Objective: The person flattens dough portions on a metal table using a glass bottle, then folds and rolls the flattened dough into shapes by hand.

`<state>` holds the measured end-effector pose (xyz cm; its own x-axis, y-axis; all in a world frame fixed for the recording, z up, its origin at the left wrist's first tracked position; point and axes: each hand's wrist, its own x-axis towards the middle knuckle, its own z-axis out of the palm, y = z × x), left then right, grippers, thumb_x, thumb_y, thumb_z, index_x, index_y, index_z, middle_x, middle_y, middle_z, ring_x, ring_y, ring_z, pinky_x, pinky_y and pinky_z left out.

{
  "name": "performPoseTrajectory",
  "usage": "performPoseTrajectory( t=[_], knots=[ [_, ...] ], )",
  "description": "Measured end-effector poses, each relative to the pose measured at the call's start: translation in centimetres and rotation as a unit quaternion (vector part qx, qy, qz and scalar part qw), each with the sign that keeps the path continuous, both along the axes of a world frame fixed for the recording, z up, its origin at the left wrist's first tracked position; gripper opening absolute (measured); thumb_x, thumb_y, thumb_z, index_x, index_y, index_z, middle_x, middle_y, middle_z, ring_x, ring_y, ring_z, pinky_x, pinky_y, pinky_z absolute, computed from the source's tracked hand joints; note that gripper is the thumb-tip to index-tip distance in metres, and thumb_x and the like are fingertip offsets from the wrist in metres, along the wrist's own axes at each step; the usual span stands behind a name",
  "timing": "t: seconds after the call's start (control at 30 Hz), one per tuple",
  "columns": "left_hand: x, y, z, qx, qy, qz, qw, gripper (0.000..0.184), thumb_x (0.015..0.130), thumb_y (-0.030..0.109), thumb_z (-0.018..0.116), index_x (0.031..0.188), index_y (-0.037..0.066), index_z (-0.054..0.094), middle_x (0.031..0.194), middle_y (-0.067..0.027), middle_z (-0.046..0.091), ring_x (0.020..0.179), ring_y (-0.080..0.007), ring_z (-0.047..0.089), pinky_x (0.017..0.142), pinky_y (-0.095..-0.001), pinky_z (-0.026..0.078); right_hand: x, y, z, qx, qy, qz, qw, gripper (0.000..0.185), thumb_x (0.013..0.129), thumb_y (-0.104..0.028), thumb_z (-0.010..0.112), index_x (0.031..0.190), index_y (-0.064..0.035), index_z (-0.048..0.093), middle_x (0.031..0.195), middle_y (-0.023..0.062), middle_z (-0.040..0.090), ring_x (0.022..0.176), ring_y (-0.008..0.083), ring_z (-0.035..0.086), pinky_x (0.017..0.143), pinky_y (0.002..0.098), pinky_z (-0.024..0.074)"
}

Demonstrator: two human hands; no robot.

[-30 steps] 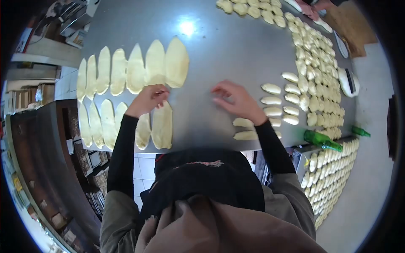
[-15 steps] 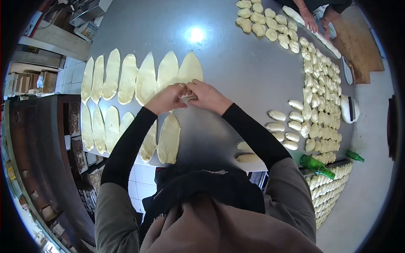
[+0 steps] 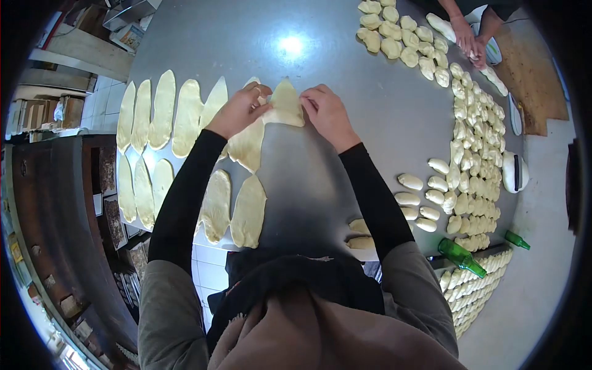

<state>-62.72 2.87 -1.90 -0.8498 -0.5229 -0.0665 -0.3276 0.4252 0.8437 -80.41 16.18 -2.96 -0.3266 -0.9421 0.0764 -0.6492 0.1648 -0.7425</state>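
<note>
A flat strip of pale dough [image 3: 285, 95] lies on the metal table between my two hands, its near end folded into a wide, thick edge. My left hand [image 3: 242, 110] is at the left side of this strip, thumb and forefinger apart, above the neighbouring strips. Along the right side sits my right hand [image 3: 330, 114], with bent fingers and a parted thumb, its tips close to the dough's edge; whether they touch it I cannot tell. More flattened strips [image 3: 186, 117] lie in two rows to the left, partly hidden by my left arm.
Small dough rolls [image 3: 407, 198] and many dough pieces [image 3: 472, 142] line the table's right side. A co-worker's hands [image 3: 472, 46] handle a long dough rope at the far right. Green bottles [image 3: 461, 256] lie at the lower right. A dark shelf unit [image 3: 55, 203] stands left.
My hands have moved apart from where they met at the strip's near end, to either side of it. The folded edge now shows between them. The co-worker's hands have come closer together.
</note>
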Motion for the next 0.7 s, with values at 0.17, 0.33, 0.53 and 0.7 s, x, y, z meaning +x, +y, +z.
performPoseTrajectory(
  t=[0.17,0.33,0.53,0.7],
  knots=[
    [-0.4,-0.2,-1.9,-0.048,0.006,-0.166,0.985,0.022,0.082,0.006,0.066,0.102,0.002,0.057,0.098,-0.006,0.056,0.071,-0.0166,0.052,0.065,-0.0272,0.045,1.8,0.1,-1.9,0.002,-0.031,0.121,0.992,0.015,0.078,-0.01,0.062,0.09,-0.0031,0.058,0.087,0.0104,0.053,0.078,0.0274,0.054,0.072,0.0346,0.0455],
    [-1.6,-2.3,0.2,-0.079,-0.014,0.005,0.997,0.022,0.077,0.003,0.069,0.095,0.003,0.056,0.097,-0.0049,0.056,0.071,-0.0165,0.051,0.064,-0.0267,0.044,-2.0,-1.5,0.5,0.005,-0.059,-0.016,0.998,0.017,0.076,-0.01,0.066,0.089,-0.0041,0.056,0.086,0.0095,0.053,0.075,0.0255,0.053,0.07,0.0326,0.0456],
    [-2.6,-3.5,-1.9,-0.098,0.014,-0.169,0.981,0.021,0.078,0.002,0.068,0.096,0.001,0.057,0.097,-0.0052,0.055,0.066,-0.0158,0.049,0.063,-0.0259,0.044,0.0,-2.2,-1.8,-0.037,-0.064,0.091,0.993,0.013,0.078,-0.013,0.066,0.084,-0.0027,0.061,0.081,0.0083,0.052,0.069,0.0226,0.052,0.066,0.0307,0.0453],
    [-2.9,-5.9,-0.2,-0.091,-0.03,-0.062,0.993,0.034,0.074,-0.001,0.067,0.106,0.002,0.055,0.1,-0.0078,0.056,0.066,-0.0201,0.052,0.066,-0.0306,0.046,-2.7,-3.1,-1.4,-0.054,-0.112,-0.031,0.992,0.021,0.082,-0.018,0.066,0.095,-0.0024,0.061,0.083,0.0057,0.054,0.065,0.0164,0.05,0.064,0.0253,0.0432]
  ],
)
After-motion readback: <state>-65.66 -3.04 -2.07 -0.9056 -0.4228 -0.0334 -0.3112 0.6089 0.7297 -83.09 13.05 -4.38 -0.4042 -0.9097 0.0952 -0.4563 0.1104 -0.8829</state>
